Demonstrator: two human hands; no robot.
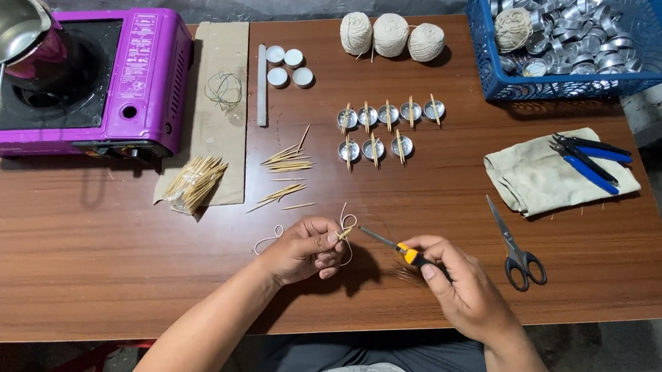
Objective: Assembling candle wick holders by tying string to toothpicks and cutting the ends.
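Note:
My left hand (307, 248) pinches a short wooden stick with a piece of white string (346, 224) looped around it, just above the brown table (109, 256). More string trails out on the left side of that hand. My right hand (460, 284) grips a small screwdriver (393, 245) with a yellow and black handle, and its metal tip points left at the stick and string. Both hands are near the table's front edge, close together.
Several small metal cups (386, 114) with sticks across them stand mid-table, with loose sticks (286, 159) to their left. Scissors (517, 249), a cloth (541, 177) with blue pliers (589, 157), a blue basket (581, 48), three twine balls (390, 35) and a purple stove (82, 75) surround.

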